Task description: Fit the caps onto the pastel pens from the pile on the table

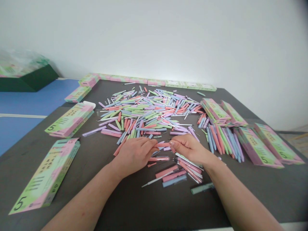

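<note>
Between my two hands is a coral pen barrel [163,145], held level above the dark table. My left hand [136,150] is closed around its left end, and my right hand [186,147] pinches the other end between thumb and fingers. Exactly what the right fingertips grip at the tip is too small to tell. Just below lie a coral pen piece with a clear cap [160,158], a bundle of white refills and coral barrels [191,168], a blue capped piece [174,180] and a grey-green one [202,188].
A wide heap of pastel pen parts [149,110] covers the table's middle. Assembled-looking pens [225,141] lie in a row at right, beside several printed boxes [260,146]. More boxes [45,176] stand at left and along the back edge. A green bin [29,78] sits far left.
</note>
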A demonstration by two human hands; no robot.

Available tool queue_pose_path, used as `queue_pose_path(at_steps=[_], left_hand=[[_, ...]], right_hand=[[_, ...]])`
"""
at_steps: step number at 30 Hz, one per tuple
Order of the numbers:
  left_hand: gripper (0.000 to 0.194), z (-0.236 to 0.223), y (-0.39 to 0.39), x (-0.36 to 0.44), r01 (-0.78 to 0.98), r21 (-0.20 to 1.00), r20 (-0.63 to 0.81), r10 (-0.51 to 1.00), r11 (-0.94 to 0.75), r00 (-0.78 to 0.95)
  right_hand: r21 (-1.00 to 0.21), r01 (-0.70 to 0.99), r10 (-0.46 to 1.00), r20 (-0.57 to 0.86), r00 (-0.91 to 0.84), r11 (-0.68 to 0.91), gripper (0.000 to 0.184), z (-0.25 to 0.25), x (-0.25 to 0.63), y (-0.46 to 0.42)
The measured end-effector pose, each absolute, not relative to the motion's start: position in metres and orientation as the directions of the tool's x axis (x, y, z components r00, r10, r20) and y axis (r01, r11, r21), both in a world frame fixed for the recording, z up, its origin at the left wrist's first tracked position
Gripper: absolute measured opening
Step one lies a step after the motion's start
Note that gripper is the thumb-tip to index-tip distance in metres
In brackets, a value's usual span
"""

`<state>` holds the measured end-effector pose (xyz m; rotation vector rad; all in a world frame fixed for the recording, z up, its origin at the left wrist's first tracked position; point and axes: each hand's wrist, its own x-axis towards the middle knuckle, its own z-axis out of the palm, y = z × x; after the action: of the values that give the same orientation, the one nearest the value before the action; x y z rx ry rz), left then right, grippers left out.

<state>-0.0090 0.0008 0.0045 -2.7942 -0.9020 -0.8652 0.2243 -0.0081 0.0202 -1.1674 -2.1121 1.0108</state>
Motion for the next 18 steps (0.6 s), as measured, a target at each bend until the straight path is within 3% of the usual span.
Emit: queue_pose_path(at_steps=[7, 11, 18], left_hand=[[0.018, 0.0068, -0.0003, -0.0078, 0.571, 0.134, 0.503, 0.552, -0.810, 0.665], [0.018, 0.0085, -0.0004, -0.0067, 0.579, 0.155, 0.500, 0.569, -0.800, 0.653], [0.020, 0.0058, 0.0018, -0.0072, 0.593, 0.181, 0.505, 0.592, -0.784, 0.628]], right_hand=[[-0.817, 0.480, 0.874, 0.060, -0.483, 0.321, 0.043, 0.0220, 0.2207, -0.0085], [-0.776, 0.462, 0.870, 0.219, -0.442, 0.430, 0.019, 0.0231, 0.2216, -0.0108], [-0.695, 0.461, 0.831, 0.413, -0.373, 0.552, 0.012, 0.0211, 0.2225, -0.0126]])
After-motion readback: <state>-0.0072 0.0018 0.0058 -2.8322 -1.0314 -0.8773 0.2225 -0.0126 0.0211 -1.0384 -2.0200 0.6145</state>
